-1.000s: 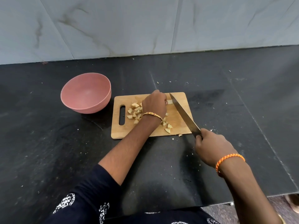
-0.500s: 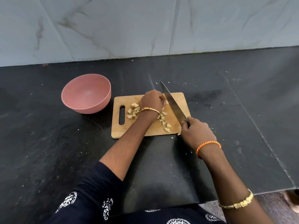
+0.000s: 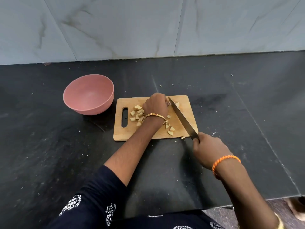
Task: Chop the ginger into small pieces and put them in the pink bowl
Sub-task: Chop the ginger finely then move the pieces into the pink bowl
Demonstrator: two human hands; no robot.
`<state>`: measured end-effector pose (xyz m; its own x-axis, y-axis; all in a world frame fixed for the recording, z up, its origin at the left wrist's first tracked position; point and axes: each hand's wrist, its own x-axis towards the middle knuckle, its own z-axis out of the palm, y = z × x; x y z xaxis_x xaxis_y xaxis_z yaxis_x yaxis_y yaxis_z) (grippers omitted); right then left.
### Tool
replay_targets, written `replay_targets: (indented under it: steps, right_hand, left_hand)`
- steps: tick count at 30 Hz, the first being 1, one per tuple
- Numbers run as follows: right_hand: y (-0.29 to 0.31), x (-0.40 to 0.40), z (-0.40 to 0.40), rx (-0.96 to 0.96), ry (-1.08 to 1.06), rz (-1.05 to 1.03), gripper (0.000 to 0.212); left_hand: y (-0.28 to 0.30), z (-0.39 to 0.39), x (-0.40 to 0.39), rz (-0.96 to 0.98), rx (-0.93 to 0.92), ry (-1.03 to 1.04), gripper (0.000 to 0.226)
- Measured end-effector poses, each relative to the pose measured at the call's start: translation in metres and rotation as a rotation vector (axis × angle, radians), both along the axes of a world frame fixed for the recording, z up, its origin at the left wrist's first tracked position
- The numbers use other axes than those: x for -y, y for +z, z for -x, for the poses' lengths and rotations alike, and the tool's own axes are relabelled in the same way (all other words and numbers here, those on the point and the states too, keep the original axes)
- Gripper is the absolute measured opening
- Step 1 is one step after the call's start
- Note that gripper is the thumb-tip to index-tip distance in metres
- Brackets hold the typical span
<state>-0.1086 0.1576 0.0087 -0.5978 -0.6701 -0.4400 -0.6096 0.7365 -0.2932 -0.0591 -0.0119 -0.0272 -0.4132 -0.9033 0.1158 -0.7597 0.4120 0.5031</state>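
Note:
A wooden cutting board [image 3: 184, 103] lies on the black counter with several chopped ginger pieces [image 3: 137, 113] scattered on it. My left hand [image 3: 156, 105] is curled over the board's far middle, fingers pressed down on a ginger piece that it mostly hides. My right hand [image 3: 208, 148] grips the handle of a long knife [image 3: 181, 118]; its blade lies across the board's right half, tip beside my left fingers. One ginger chunk [image 3: 177, 104] sits just right of the blade. The empty pink bowl [image 3: 89, 95] stands left of the board.
The black stone counter [image 3: 49, 146] carries small ginger crumbs around the board. A marble-tiled wall [image 3: 148, 27] rises behind. The counter's front edge runs at the lower right, with floor [image 3: 280, 212] beyond it.
The knife rose with its tip past the board's far edge half a second ago, and now it has come back down across the board. My left hand stayed in place.

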Motion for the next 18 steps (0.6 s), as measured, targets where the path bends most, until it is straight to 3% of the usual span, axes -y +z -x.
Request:
replay_targets:
  steps: [5,9,15,18]
  right_hand:
    - [0.01,-0.024,0.004,-0.007,-0.074,0.102,0.023]
    - [0.008,-0.015,0.013,-0.03,-0.129,0.126,0.023]
    - [0.004,0.002,-0.001,-0.062,-0.014,0.063,0.026]
    - [0.005,0.007,-0.011,-0.044,0.066,0.082,0.024]
  left_hand:
    - [0.008,-0.007,0.008,-0.096,0.001,-0.035,0.012]
    - [0.016,-0.023,0.015,-0.188,-0.146,-0.006,0.013]
    - [0.026,-0.044,0.031,-0.364,-0.297,0.095,0.029]
    - [0.03,-0.05,0.036,-0.431,-0.372,0.147,0.016]
